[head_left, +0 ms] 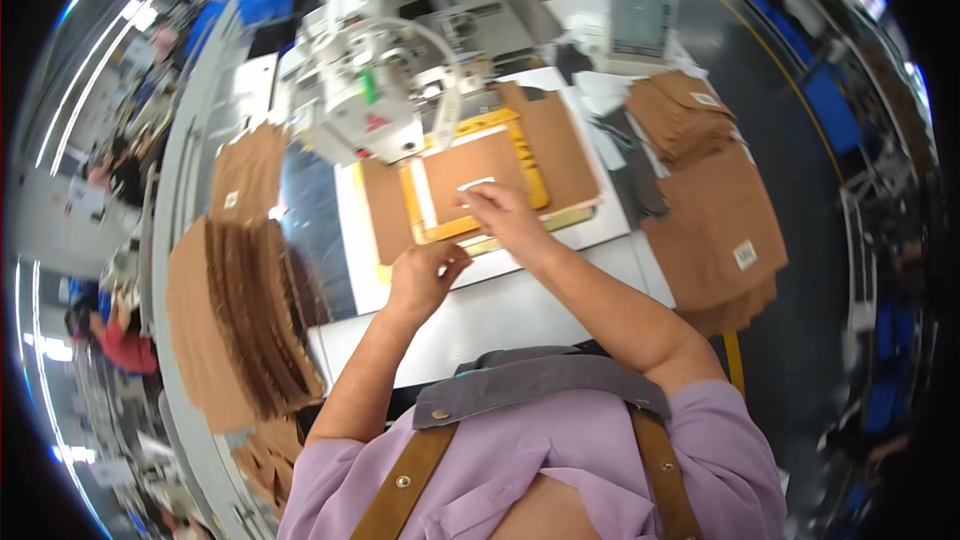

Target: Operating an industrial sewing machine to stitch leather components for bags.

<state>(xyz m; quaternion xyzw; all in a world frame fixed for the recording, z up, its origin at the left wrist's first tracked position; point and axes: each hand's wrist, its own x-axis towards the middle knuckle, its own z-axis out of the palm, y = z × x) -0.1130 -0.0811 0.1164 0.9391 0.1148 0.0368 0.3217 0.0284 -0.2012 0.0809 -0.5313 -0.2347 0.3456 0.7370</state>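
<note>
Nearest to us is our lilac shirt under a grey apron with tan straps. Our left hand rests at the near edge of the yellow frame on the white worktop, fingers curled but gripping nothing we can make out. Our right hand pinches a small white label lying on the brown fabric piece inside that frame, just before the sewing machine. Stacks of brown pieces lie to the left, and more brown pieces lie to the right.

Short-sleeved lilac shirt under a grey apron bib with riveted tan leather straps
</note>
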